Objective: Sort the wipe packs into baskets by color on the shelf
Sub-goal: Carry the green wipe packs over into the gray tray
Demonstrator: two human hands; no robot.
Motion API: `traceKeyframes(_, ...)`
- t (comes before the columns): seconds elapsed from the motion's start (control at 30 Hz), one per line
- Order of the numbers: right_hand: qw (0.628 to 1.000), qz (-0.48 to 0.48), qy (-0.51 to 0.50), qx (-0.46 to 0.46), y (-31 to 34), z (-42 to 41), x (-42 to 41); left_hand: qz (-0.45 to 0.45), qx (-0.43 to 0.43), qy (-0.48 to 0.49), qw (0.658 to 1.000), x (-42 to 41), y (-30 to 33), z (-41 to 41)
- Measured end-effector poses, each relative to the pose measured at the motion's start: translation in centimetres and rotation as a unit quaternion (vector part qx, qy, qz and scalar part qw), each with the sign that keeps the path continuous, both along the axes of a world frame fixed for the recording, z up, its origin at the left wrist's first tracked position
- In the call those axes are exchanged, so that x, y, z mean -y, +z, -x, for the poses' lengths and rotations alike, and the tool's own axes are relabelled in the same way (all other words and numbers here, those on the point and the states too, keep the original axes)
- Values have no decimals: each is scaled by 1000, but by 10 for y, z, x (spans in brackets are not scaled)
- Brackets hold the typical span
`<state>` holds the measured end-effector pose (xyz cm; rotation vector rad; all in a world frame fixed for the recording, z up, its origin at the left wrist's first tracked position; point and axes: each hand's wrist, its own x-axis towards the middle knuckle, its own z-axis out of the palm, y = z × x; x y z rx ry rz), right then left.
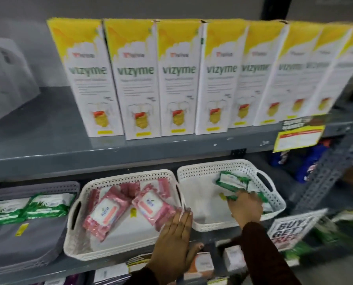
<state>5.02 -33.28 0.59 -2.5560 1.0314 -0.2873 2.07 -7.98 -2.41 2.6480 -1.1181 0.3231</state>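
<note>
Three baskets stand side by side on the lower shelf. The middle white basket [128,177] holds several pink wipe packs [106,212]. My left hand [176,235] lies flat and open over that basket's front right corner, next to a pink pack [151,205]. The right white basket [274,200] contains green wipe packs [233,179]. My right hand [246,208] is inside it, fingers closed on a green pack [231,197]; the hand is blurred. The grey basket [27,239] on the left carries two green packs [48,204].
A row of tall yellow-and-white boxes [177,79] fills the upper shelf [109,155]. A yellow price tag [298,136] and a "buy 1 get 1" sign [292,229] hang at the right. Small boxes [204,264] sit on the shelf below the baskets.
</note>
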Motion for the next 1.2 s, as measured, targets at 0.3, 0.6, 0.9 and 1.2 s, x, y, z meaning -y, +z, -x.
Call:
traceKeyframes(0.3,965,16,118,-234,2,-18,13,-12,-23,19,999,33,2,0)
traceKeyframes(0.6,960,-101,224,-135,1,-19,-13,-37,-6,49,998,-5,-2,4)
traceKeyframes(0.9,962,-143,166,164,27,-5,-55,-24,19,98,995,-105,-6,9)
traceKeyframes(1.2,909,-160,328,203,58,-22,-242,6,16,206,979,-253,-3,7)
